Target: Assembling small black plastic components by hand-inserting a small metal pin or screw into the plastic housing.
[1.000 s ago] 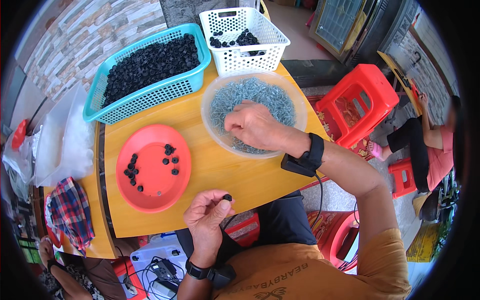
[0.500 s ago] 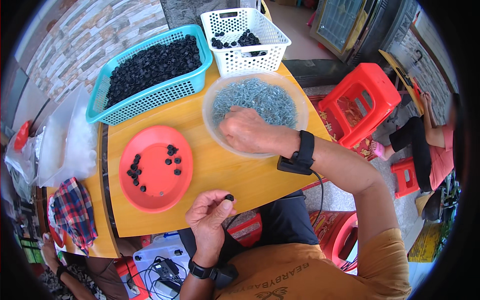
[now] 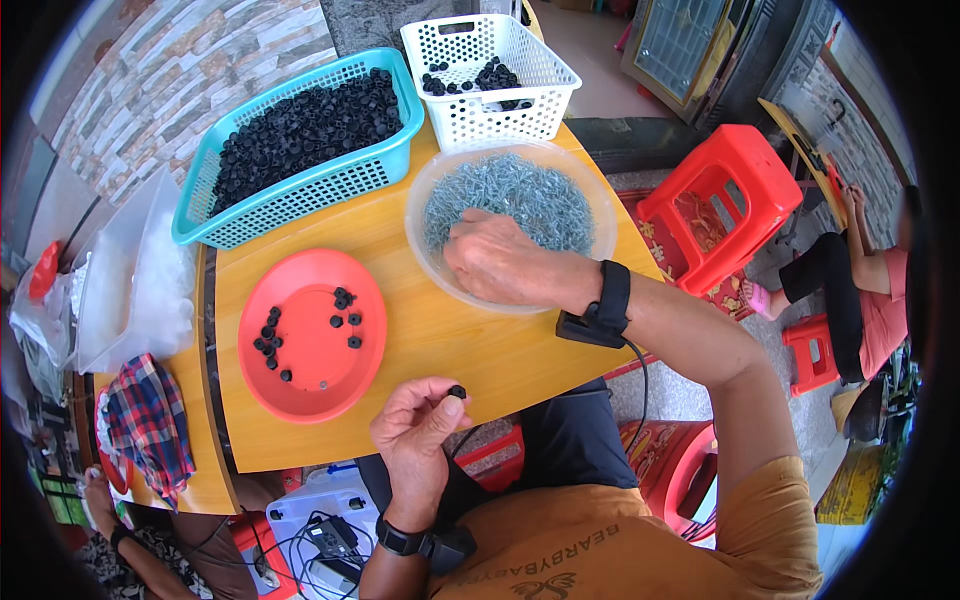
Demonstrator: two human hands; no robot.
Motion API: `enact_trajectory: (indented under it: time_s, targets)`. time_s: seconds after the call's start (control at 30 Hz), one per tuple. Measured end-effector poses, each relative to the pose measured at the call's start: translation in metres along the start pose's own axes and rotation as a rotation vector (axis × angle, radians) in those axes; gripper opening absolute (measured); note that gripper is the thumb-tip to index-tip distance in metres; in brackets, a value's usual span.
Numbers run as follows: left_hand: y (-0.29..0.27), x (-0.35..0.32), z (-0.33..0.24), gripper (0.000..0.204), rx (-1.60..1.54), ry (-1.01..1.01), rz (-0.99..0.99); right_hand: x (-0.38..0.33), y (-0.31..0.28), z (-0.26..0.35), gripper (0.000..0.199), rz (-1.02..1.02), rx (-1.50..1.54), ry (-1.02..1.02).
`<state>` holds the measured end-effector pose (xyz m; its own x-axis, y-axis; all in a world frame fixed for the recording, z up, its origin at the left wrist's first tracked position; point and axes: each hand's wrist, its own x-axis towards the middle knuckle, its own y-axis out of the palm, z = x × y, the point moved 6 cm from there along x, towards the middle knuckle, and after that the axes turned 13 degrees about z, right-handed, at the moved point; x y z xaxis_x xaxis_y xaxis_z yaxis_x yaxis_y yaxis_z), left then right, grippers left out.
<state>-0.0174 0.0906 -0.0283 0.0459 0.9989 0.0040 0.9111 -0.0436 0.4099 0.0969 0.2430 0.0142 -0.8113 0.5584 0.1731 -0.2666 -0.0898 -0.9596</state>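
The left hand (image 3: 420,432) pinches 1 small black cap (image 3: 457,391) near the table edge, while the right hand (image 3: 497,262) digs, fingers curled, into the clear bowl (image 3: 590,195) of grey screws (image 3: 520,195).

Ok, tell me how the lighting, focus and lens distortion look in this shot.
Head view: even daylight, soft shadows, no harsh glare on the yellow wooden table; strong fisheye bends the table's edges, with a black rim at the corners; the clear plastic bowl of grey screws and the round red plastic plate are sharp; the right hand shows no obvious blur.
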Motion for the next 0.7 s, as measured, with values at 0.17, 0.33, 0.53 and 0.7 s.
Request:
enact_trajectory:
  time_s: [0.17,0.33,0.53,0.7]
  targets:
    - [-0.003,0.004,0.002,0.019,-0.022,0.001,-0.012,-0.011,-0.005,-0.005,0.003,-0.128,0.028,-0.017]
    - [-0.015,0.005,-0.005,0.019,-0.213,0.089,0.078,-0.04,-0.045,0.027,0.009,-0.124,0.523,0.085]
    - [0.0,0.003,-0.013,0.02,-0.196,0.093,0.126,-0.067,-0.039,0.077,0.012,-0.056,0.75,-0.022]
    - [0.006,-0.002,-0.016,0.023,-0.109,0.091,0.113,-0.068,-0.036,0.088,0.013,-0.13,0.778,-0.041]
